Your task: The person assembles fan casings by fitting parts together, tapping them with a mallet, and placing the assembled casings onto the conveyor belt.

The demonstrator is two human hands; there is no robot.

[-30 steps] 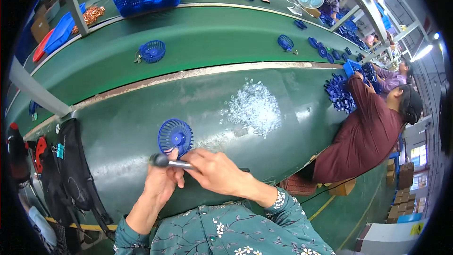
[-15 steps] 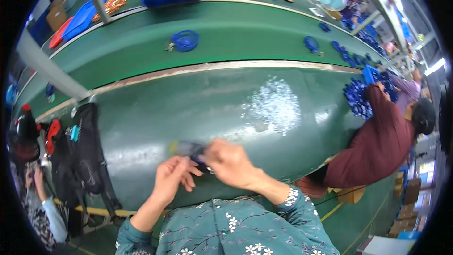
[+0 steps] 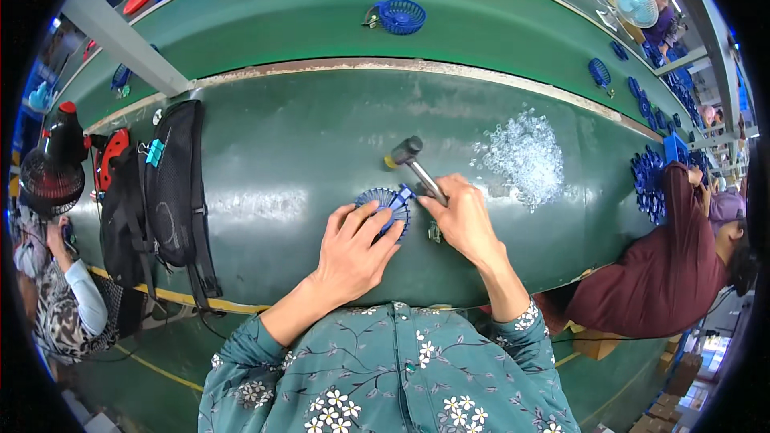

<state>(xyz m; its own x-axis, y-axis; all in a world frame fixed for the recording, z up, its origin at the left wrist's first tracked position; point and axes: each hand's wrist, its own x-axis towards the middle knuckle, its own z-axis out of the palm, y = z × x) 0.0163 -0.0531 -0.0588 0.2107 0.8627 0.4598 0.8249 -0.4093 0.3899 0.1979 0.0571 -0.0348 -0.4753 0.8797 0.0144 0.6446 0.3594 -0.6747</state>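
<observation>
My left hand (image 3: 358, 251) presses its spread fingers over a round blue plastic fan grille (image 3: 377, 199) on the green work surface, steadying it. A blue tab sticks up from the grille's right side, beside my fingertips. My right hand (image 3: 464, 219) is closed round the metal handle of a mallet (image 3: 411, 149). Its head, black with a yellow face at one end, is raised above and just beyond the grille, apart from it. A small circuit board (image 3: 435, 231) lies between my hands, partly beside the right one. My left fingers cover part of the grille.
Small clear pieces (image 3: 529, 159) lie piled at the right. A black bag (image 3: 172, 184) and a small black-and-red fan (image 3: 56, 164) are at the left. Beyond the ledge, a conveyor belt (image 3: 305, 32) carries more blue grilles (image 3: 401, 16). A co-worker in maroon (image 3: 658, 261) sits at right.
My left hand has gone from pinched fingers near the mallet to lying on the grille. The mallet, blurred and low before, is now raised in my right hand. The whole view has shifted.
</observation>
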